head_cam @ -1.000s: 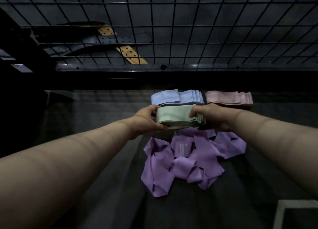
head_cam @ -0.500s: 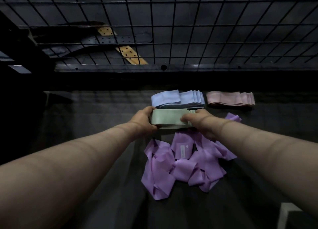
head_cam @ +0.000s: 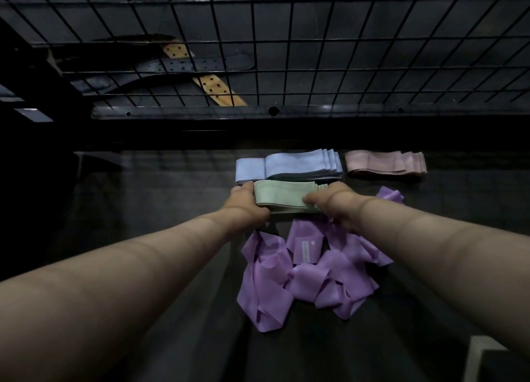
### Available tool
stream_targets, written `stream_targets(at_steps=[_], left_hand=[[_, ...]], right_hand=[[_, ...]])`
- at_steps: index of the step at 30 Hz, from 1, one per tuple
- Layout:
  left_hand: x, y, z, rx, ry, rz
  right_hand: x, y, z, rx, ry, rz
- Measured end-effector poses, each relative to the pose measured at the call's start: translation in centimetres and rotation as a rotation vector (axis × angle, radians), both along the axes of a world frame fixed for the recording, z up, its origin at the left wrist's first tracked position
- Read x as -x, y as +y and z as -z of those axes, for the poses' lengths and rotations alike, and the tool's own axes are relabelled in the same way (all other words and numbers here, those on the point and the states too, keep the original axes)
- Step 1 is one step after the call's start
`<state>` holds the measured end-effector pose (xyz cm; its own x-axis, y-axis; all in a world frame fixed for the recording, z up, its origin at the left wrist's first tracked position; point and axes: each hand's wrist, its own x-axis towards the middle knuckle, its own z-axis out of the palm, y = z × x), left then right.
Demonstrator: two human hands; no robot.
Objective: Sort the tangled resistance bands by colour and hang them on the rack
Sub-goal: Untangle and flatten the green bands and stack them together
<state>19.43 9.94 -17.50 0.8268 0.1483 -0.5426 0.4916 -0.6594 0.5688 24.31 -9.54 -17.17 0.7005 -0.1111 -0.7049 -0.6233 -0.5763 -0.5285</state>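
Note:
A folded stack of green bands (head_cam: 282, 195) lies on the dark surface just in front of a folded blue stack (head_cam: 289, 168). My left hand (head_cam: 246, 206) grips its left end, thumb along the far edge. My right hand (head_cam: 332, 204) grips the right end, fingers curled over the top. A folded pink stack (head_cam: 385, 163) lies to the right of the blue one. Loose, tangled purple bands (head_cam: 304, 272) sprawl nearer to me, partly under my right wrist. A black wire grid rack (head_cam: 286, 51) stands behind the surface.
Behind the grid lie a dark perforated belt (head_cam: 183, 64) and a tan perforated strap (head_cam: 213, 89). A black metal bar (head_cam: 286, 113) runs along the rack's base. A pale box corner (head_cam: 481, 356) shows at the bottom right.
Both hands moved the green stack away from me and lowered it onto the surface, close in front of the blue stack. A purple band end now shows to the right of my right wrist.

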Motion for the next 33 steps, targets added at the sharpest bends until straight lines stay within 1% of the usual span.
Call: stream_targets(at_steps=[4, 6, 9, 13, 17, 22, 26, 28, 31, 33], left_hand=[[0.2, -0.8, -0.5, -0.033, 0.074, 0.018], [0.3, -1.1, -0.8, -0.088, 0.074, 0.017], [0.6, -1.4, -1.4, -0.203, 0.014, 0.061], [0.9, -1.1, -1.3, -0.248, -0.089, 0.127], [1.0, -0.1, -0.7, -0.214, -0.200, 0.172], [0.8, 0.2, 0.2, -0.065, -0.200, 0.097], [0.4, -0.6, 0.5, -0.075, -0.212, 0.097], [0.2, -1.3, 0.6, -0.053, -0.201, 0.032], [0.1, -2.3, 0.8, 0.075, -0.181, -0.214], [0.0, -2.3, 1.3, 0.110, -0.117, -0.368]], right_hand=[[0.0, -0.3, 0.4, 0.039, -0.047, -0.025], [0.0, -0.3, 0.6, 0.072, -0.063, -0.019], [0.1, -0.3, 0.5, 0.079, -0.093, -0.011], [0.5, -0.8, 0.8, 0.102, -0.126, -0.032], [1.1, -1.3, 1.1, 0.089, -0.177, -0.059], [1.6, -1.1, 1.4, 0.102, -0.190, -0.079], [1.4, -1.0, 1.7, 0.117, -0.184, -0.051], [1.0, -0.8, 1.5, 0.090, -0.151, -0.005], [1.0, -0.8, 1.7, 0.073, -0.123, 0.038], [1.3, -0.9, 2.0, 0.060, -0.134, 0.059]])
